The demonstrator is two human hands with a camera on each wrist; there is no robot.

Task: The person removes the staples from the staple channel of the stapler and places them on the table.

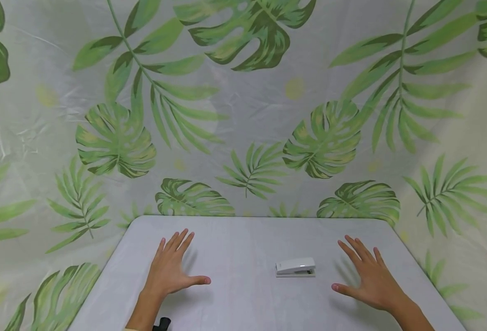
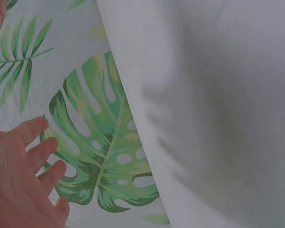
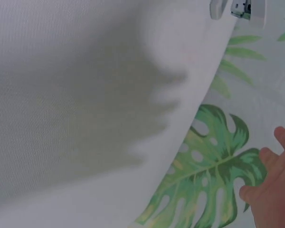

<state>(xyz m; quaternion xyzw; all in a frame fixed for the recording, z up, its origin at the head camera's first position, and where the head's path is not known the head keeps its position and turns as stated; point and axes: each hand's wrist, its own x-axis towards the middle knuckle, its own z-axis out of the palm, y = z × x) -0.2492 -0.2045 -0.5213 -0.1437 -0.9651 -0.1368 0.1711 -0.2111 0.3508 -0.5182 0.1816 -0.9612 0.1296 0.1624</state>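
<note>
A white stapler [image 1: 295, 267] lies on the white table [image 1: 243, 303], right of the middle in the head view. Its front end [image 3: 249, 10] shows at the top of the right wrist view. My right hand [image 1: 369, 278] hovers to the right of the stapler, apart from it, fingers spread and thumb pointing toward it. On the other side, my left hand [image 1: 170, 269] is held over the table with straight, spread fingers and touches nothing. Both palms cast shadows on the tabletop. Neither hand holds anything.
Behind the table hangs a pale curtain [image 1: 260, 101] printed with green leaves, which also runs down both sides. A small black object [image 1: 163, 323] shows beside the left wrist at the bottom of the head view. The table's far edge meets the curtain.
</note>
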